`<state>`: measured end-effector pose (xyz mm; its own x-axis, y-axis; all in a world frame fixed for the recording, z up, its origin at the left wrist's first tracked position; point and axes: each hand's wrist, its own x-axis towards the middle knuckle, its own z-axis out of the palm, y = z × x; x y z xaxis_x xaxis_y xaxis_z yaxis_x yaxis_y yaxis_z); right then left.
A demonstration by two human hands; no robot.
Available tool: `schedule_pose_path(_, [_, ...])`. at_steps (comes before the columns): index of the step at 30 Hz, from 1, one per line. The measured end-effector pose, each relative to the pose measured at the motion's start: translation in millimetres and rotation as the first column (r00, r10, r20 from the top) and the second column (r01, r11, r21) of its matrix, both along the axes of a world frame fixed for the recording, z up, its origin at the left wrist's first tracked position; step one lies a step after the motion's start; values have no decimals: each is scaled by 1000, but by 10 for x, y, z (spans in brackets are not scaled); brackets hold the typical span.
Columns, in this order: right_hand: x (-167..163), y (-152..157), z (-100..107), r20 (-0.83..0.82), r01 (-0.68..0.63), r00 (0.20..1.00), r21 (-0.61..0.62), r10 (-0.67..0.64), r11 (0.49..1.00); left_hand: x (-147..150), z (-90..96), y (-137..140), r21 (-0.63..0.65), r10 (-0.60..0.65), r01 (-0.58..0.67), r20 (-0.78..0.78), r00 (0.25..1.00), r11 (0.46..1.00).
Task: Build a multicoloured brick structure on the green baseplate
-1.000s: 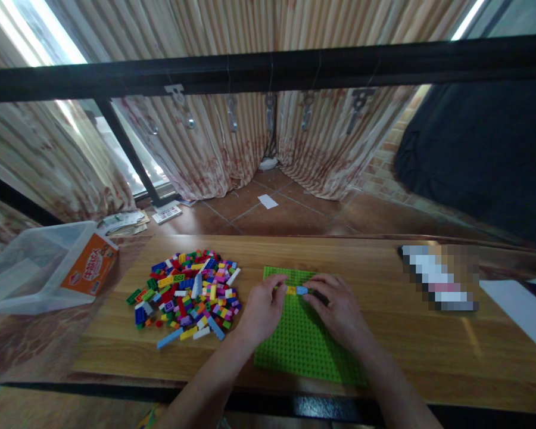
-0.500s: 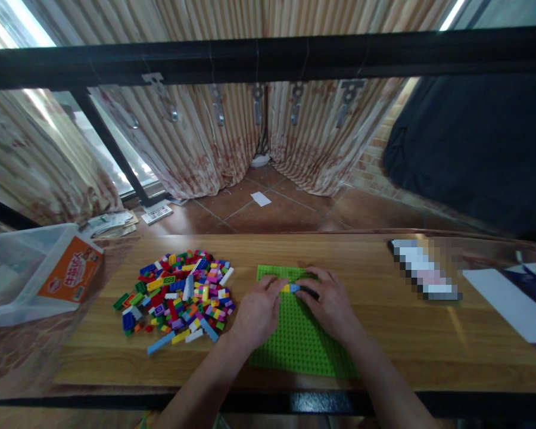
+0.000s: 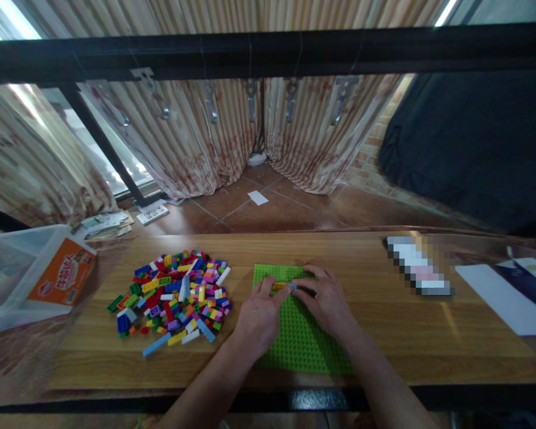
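A green studded baseplate (image 3: 308, 348) lies on the wooden table in front of me. Near its far end sit a yellow toy brick (image 3: 278, 286) and, at its right, a small light-blue brick (image 3: 293, 287). My left hand (image 3: 259, 313) is closed around the yellow brick, its thumb reaching to the blue one. From the right, my right hand (image 3: 325, 296) pinches at the blue brick with thumb and forefinger. Fingers partly cover both bricks, so how they join the plate is hidden. A heap of loose, many-coloured bricks (image 3: 174, 298) spreads left of the plate.
At the far left stands a clear plastic tub (image 3: 9, 304) with an orange label. A pixelated phone-like object (image 3: 417, 265) lies on the table's right part, with white paper (image 3: 504, 298) beyond it. A dark rail (image 3: 259, 53) crosses above, before curtains.
The left fingers have spread a little to the left and the thumb has come to the blue brick, showing more of the yellow one. The whole view has shifted slightly.
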<state>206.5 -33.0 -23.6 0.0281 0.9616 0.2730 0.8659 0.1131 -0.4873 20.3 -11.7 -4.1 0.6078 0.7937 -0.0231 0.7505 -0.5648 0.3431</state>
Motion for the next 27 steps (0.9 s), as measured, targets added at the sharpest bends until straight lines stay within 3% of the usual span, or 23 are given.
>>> schedule_pose_path(14, [-44, -7, 69, -26, 54, 998, -73, -56, 996, 112, 101, -87, 83, 55, -42, -163, 985, 996])
schedule_pose_path(20, [230, -45, 29, -160, 21, 987, -77, -33, 997, 106, 70, -95, 98, 59, -47, -125, 990, 994])
schedule_pose_path(27, [286, -64, 38, -126, -20, 992, -60, 13, 998, 101, 38, -95, 101, 59, -46, -126, 990, 994])
